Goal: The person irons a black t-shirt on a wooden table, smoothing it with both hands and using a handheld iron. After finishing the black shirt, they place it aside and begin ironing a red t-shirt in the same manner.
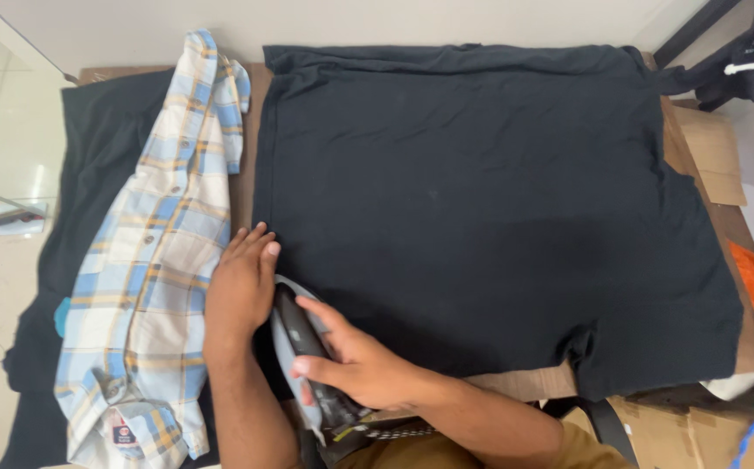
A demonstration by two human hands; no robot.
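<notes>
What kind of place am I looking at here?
Likely a home or small-shop ironing spot: a black T-shirt spread flat on a table, the right hand gripping an iron, and a plaid shirt lying alongside.

Soft even daylight, window glare at left, sharp focus, faint shadows

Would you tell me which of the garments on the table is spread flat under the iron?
The large black T-shirt; the blue-and-cream checked shirt lies crumpled beside it.
</notes>
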